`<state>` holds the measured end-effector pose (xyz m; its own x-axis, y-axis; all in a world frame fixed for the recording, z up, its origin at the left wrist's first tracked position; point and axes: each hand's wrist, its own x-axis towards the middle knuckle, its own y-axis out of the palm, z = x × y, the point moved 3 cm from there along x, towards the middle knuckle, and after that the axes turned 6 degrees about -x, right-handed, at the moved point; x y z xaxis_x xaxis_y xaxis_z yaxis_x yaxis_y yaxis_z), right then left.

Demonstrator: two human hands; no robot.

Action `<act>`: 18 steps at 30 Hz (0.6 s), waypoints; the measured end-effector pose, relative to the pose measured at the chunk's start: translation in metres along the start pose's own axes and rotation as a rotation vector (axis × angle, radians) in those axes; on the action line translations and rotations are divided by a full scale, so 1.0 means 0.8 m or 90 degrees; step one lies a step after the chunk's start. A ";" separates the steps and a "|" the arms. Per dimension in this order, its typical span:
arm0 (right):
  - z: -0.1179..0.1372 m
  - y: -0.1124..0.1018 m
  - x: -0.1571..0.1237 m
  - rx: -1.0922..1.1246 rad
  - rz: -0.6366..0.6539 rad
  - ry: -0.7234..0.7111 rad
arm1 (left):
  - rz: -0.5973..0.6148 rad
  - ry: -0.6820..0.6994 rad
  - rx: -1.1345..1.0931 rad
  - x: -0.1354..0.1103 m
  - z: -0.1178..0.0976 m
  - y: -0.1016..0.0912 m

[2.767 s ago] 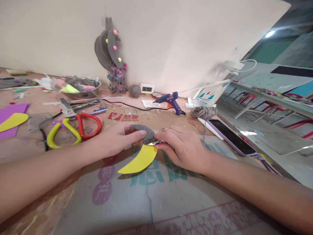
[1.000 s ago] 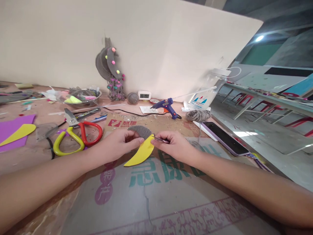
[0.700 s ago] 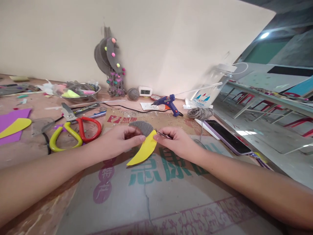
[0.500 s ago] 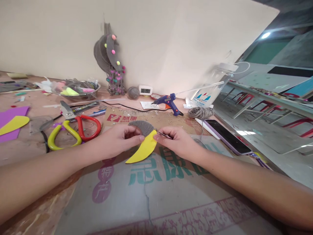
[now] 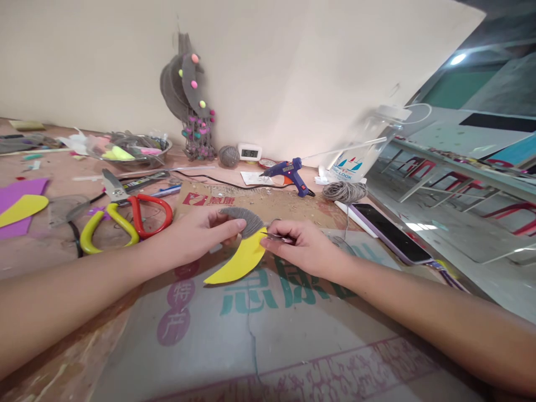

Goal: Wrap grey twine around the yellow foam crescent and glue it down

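The left forearm (image 5: 84, 285) ran up and inward from the left edge, the right forearm (image 5: 406, 307) from the right edge, both bare. The wrists (image 5: 161, 245) looked nearly straight. The left hand (image 5: 213, 229) lay with its thumb (image 5: 228, 228) extended toward the right hand (image 5: 301, 243), pressing in a pinch against curled fingers (image 5: 215, 215), partly hidden. The right hand also pinched, thumb low and pointing inward, index finger (image 5: 285, 225) bent above it. The hands were close together, not touching.

Open room lies lower centre over the printed sheet (image 5: 209, 357); the yellow piece (image 5: 238, 259) blocks mid-frame, scissors (image 5: 120, 195) (red-and-yellow-handled) centre left, a phone (image 5: 391, 231) centre right.
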<state>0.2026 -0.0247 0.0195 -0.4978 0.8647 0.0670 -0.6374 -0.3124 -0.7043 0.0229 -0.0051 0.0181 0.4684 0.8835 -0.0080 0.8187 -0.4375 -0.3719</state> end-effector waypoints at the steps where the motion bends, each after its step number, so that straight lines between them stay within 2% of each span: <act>1: 0.001 -0.003 -0.002 -0.033 -0.023 -0.021 | -0.002 -0.007 0.004 0.000 0.000 0.000; 5: 0.010 -0.016 -0.013 -0.208 -0.138 -0.172 | -0.007 -0.028 -0.010 0.000 0.001 0.000; 9: 0.016 -0.014 -0.018 -0.398 -0.168 -0.269 | 0.000 -0.030 -0.020 -0.001 0.001 0.001; 13: 0.016 -0.011 -0.015 -0.506 -0.169 -0.300 | 0.003 -0.023 -0.001 0.000 0.003 0.000; 18: 0.017 -0.013 -0.016 -0.559 -0.209 -0.310 | 0.013 -0.028 -0.003 0.000 0.007 0.000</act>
<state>0.2073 -0.0378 0.0359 -0.6847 0.5432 0.4860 -0.2315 0.4701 -0.8517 0.0212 -0.0042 0.0131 0.4696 0.8811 -0.0568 0.8111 -0.4559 -0.3665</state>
